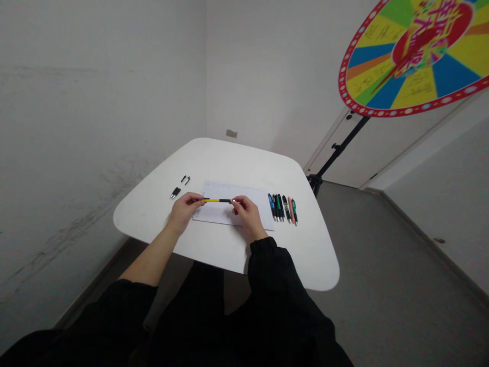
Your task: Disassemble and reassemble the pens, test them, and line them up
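Note:
A yellow and black pen (213, 200) lies level between my two hands, above a sheet of white paper (214, 216). My left hand (185, 209) pinches its left end between thumb and fingers. At the other end, the fingertips of my right hand (246, 211) are closed on the pen's tip. Right of the paper is a row of several pens (282, 208), blue, green, black and pink, side by side with their tips toward me. Two black and clear pens (179, 187) rest on the table to the left of the paper.
The white table (244, 160) has rounded corners and stands near the walls. Beyond its right side, a colourful prize wheel (405, 61) is mounted on a black stand (340, 150). Behind that stand is a door (367, 148).

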### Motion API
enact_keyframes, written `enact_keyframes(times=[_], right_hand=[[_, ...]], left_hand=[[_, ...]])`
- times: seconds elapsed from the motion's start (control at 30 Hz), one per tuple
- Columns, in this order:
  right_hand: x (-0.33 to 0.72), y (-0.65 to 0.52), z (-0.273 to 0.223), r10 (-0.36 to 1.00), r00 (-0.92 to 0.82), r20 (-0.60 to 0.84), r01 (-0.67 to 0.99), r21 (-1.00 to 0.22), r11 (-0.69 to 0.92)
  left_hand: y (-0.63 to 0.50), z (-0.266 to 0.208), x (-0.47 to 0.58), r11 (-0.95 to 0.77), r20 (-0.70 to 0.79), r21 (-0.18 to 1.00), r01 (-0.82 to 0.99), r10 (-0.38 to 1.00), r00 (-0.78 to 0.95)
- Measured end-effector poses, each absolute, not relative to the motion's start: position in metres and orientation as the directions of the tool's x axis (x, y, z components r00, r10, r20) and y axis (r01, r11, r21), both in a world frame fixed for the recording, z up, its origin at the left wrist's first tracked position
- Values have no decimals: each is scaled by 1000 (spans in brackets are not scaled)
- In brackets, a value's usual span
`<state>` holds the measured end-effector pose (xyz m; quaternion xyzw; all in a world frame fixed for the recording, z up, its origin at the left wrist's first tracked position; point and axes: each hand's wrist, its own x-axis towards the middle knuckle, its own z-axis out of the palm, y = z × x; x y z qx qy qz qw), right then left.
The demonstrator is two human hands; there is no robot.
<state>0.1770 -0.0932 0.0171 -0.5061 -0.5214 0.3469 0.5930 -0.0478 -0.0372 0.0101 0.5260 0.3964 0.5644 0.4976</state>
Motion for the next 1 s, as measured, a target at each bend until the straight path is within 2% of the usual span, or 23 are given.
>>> enact_keyframes(times=[0.3,0.53,0.83,1.0], right_hand=[[180,-97,19,908,163,386,334,-888,317],[181,-100,22,916,137,376,405,-866,295],[176,-99,21,931,205,302,295,-926,236],[171,-96,23,933,267,240,73,-971,229]], left_hand=[[-39,13,-48,-294,294,956,-10,955,37],[-46,22,-47,-313,312,950,10,948,65],[-47,22,-47,-283,284,959,-21,954,94],[-47,21,-47,-296,295,955,-8,948,118]])
